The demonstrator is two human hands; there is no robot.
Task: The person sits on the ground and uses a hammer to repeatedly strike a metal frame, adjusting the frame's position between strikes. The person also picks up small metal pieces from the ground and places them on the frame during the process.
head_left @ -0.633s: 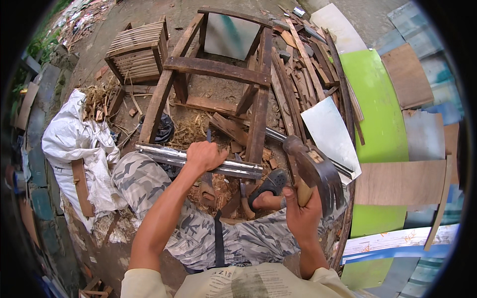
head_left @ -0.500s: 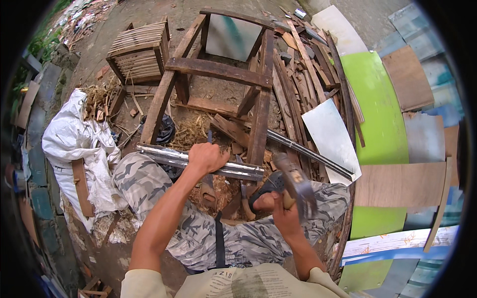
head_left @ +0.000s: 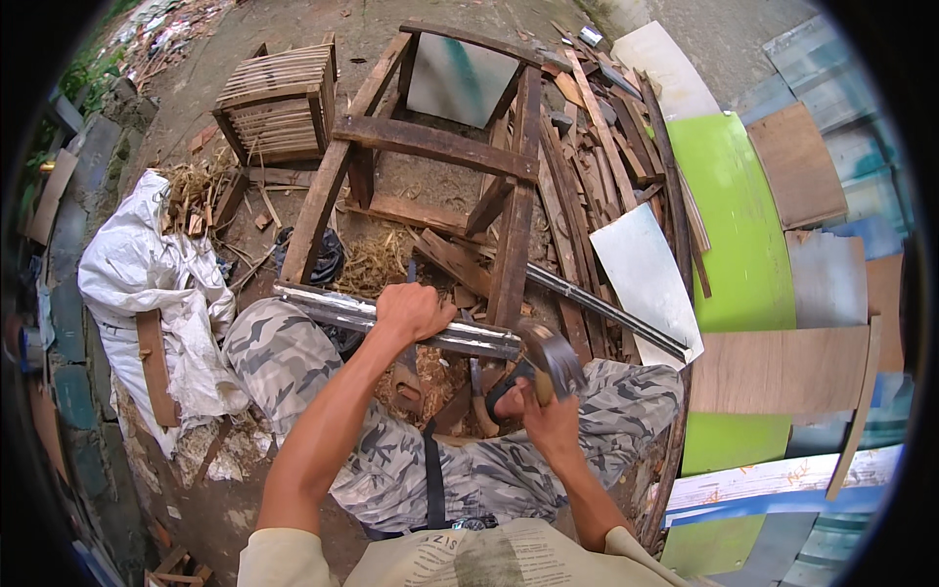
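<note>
A dark wooden frame with legs and crosspieces lies in front of me, its near rail streaked with white and resting across by my knees. My left hand is closed over the middle of that rail. In my right hand is a hammer, gripped by its wooden handle. The hammer head, slightly blurred, is beside the rail's right end; whether they touch I cannot tell. Below the rail, a brown wooden tool handle lies among shavings between my legs.
A slatted wooden piece stands at the far left, above a white sack. Scrap wood is heaped on the right, with a long dark metal strip and a white panel. Green sheets and plywood lie farther right.
My right hand has swung the hammer left, bringing its head to the rail's right end. My left hand keeps its hold on the rail.
</note>
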